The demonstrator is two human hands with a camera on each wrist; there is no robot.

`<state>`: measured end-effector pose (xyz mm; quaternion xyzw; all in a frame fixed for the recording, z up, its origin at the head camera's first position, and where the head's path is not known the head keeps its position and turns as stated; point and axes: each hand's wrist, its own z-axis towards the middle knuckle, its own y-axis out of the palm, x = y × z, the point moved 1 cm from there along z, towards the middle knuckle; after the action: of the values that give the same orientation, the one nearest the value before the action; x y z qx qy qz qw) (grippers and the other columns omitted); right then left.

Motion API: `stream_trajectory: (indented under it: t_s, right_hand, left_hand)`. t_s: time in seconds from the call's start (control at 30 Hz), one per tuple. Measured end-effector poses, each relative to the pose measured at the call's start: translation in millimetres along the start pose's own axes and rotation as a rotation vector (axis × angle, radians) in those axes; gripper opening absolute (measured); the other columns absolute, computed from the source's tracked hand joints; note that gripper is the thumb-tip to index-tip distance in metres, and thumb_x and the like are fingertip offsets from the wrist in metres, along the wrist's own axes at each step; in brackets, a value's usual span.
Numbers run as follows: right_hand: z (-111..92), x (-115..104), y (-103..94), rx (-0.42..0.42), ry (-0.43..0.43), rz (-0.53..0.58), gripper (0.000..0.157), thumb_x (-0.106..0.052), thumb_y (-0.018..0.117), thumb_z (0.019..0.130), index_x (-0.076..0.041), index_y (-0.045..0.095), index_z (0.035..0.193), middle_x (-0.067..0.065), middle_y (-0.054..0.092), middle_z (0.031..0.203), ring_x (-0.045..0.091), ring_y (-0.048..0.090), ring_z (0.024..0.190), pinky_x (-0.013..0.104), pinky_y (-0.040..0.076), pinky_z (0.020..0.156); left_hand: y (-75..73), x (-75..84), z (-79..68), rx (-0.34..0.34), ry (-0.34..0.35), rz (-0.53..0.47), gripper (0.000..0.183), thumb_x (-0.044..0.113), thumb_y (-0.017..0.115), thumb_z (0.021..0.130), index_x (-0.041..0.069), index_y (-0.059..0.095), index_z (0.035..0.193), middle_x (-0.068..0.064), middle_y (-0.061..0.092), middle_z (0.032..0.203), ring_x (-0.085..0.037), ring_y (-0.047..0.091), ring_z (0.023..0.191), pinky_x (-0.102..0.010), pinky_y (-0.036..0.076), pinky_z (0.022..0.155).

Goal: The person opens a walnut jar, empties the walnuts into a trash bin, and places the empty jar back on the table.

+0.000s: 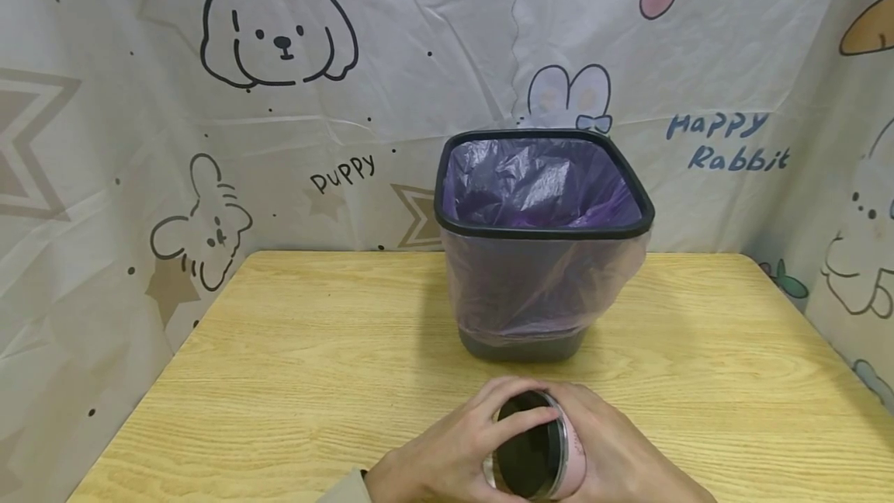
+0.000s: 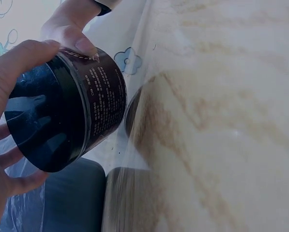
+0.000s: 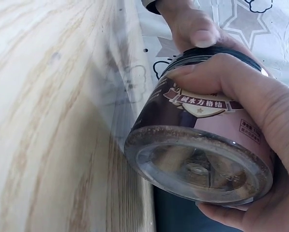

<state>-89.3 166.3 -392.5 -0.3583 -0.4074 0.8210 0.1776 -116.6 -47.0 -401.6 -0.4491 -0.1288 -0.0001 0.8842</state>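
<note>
Both hands hold a clear plastic jar with a pink and dark label, tilted on its side just above the table near the front edge. My left hand has its fingers spread around the dark lid. The lid sits on the jar in the left wrist view. My right hand grips the jar's body from the right, its thumb across the label. Crumbs show through the jar's clear base in the right wrist view.
A dark bin lined with a purple plastic bag stands on the wood-grain table, just beyond the hands. Behind and at the sides hangs a white cloth with cartoon prints.
</note>
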Motion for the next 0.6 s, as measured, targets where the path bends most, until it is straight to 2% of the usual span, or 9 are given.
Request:
stream_trajectory:
  t_s: [0.13,0.23,0.47,0.6]
  right_hand:
    - [1.0,1.3,1.2,0.019,-0.040,-0.028,0.094,-0.064,0.082,0.059,-0.030,0.044,0.139,-0.018,0.052,0.127,0.006,0.054,0.111,0.033,0.050,0.089]
    - [1.5,1.9,0.9,0.011,-0.036,-0.020,0.095,-0.063,0.082,0.059,-0.031,0.043,0.139,-0.020,0.052,0.129,0.004,0.052,0.113,0.032,0.049,0.090]
    - [0.3,2.5,0.3,0.003,-0.027,-0.013,0.096,-0.063,0.082,0.060,-0.030,0.042,0.141,-0.019,0.049,0.132,0.006,0.051,0.115,0.034,0.049,0.090]
    - [0.6,2.8,0.8,0.001,-0.062,-0.011,0.095,-0.059,0.083,0.062,-0.026,0.042,0.141,-0.014,0.052,0.131,0.010,0.053,0.113,0.036,0.049,0.090]
  left_hand:
    - [0.9,-0.6,-0.8,-0.015,0.005,-0.008,0.099,0.044,0.084,0.070,0.010,0.033,0.148,-0.013,0.026,0.151,-0.022,0.030,0.137,-0.031,0.030,0.111]
    - [1.2,-0.5,-1.3,-0.023,0.001,-0.009,0.099,0.043,0.084,0.071,0.010,0.032,0.148,-0.013,0.025,0.152,-0.022,0.029,0.138,-0.031,0.029,0.111]
    - [2.4,-0.7,-1.4,0.020,-0.002,0.026,0.101,0.044,0.086,0.067,0.008,0.034,0.146,-0.013,0.031,0.148,-0.022,0.035,0.134,-0.029,0.031,0.110]
    - [3.0,-0.9,-1.6,0.011,0.002,0.028,0.102,0.045,0.086,0.067,0.009,0.033,0.147,-0.014,0.028,0.150,-0.022,0.032,0.136,-0.030,0.030,0.111]
